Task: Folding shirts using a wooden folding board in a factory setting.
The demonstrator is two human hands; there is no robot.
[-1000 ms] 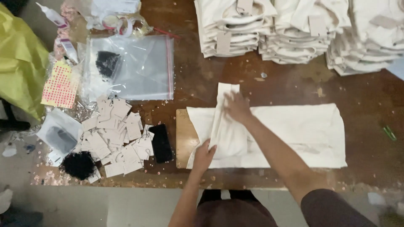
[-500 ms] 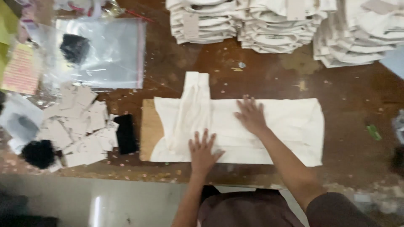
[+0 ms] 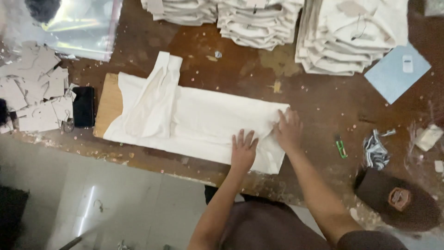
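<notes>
A cream cloth bag [image 3: 203, 122] lies flat on a brown wooden table, its left end over a light wooden board [image 3: 107, 104]. Its handle strap [image 3: 155, 95] is folded across the left part and sticks out past the far edge. My left hand [image 3: 243, 150] presses flat on the cloth near its front right edge, fingers spread. Just right of it, my right hand [image 3: 287, 130] rests on the cloth's right end, fingers on a fold at the corner.
Stacks of folded cream bags [image 3: 351, 32] line the far edge. Cardboard tags [image 3: 37, 95], a black phone [image 3: 83, 106] and a clear plastic bag [image 3: 78, 25] are on the left. A blue sheet [image 3: 397, 71], green clip [image 3: 341, 148], scraps and a dark cap [image 3: 397, 199] sit at right.
Both hands have slid rightward along the cloth to its right end. The view has shifted right, so the tags and plastic bag sit further left.
</notes>
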